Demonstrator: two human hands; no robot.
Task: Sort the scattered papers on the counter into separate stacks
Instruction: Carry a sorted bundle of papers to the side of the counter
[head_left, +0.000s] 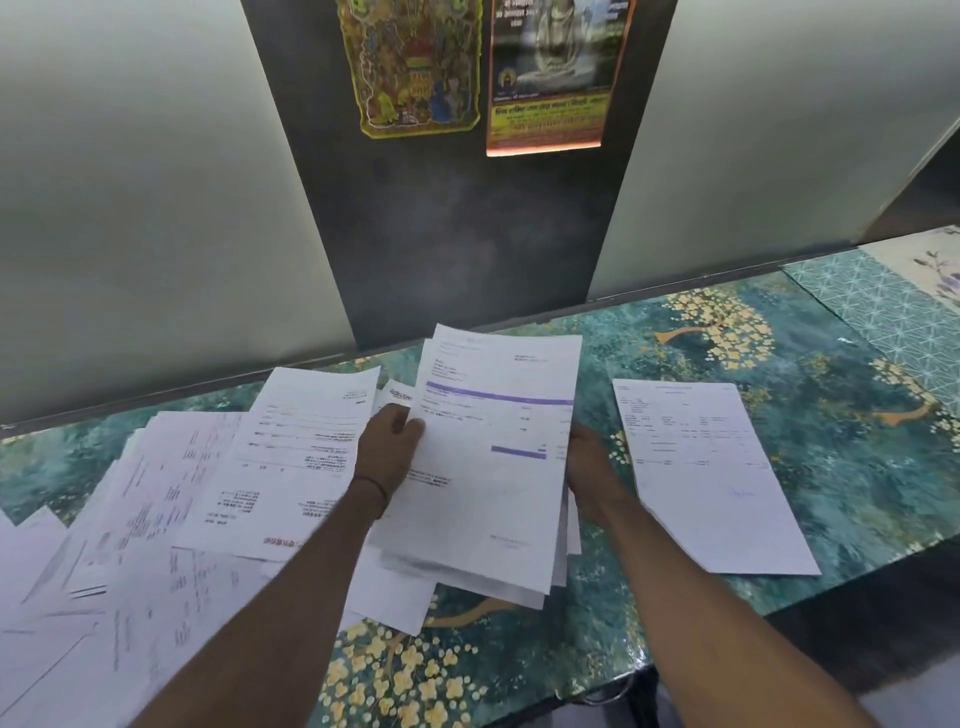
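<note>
here, a teal counter with a gold flower print (779, 364) carries a loose spread of white printed papers (156, 519) over its left part. a bundle of white sheets with purple bars (493, 467) is held above the middle, and a single white printed sheet (711, 478) lies flat to its right. the left hand (387, 447) pinches the bundle's left edge, thumb on top. the right hand (589, 467) meets its right edge, fingers hidden, so its grip cannot be told.

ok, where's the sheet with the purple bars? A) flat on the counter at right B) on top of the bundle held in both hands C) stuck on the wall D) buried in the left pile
B: the purple-barred sheet tops the bundle that the left hand and right hand hold.
</note>
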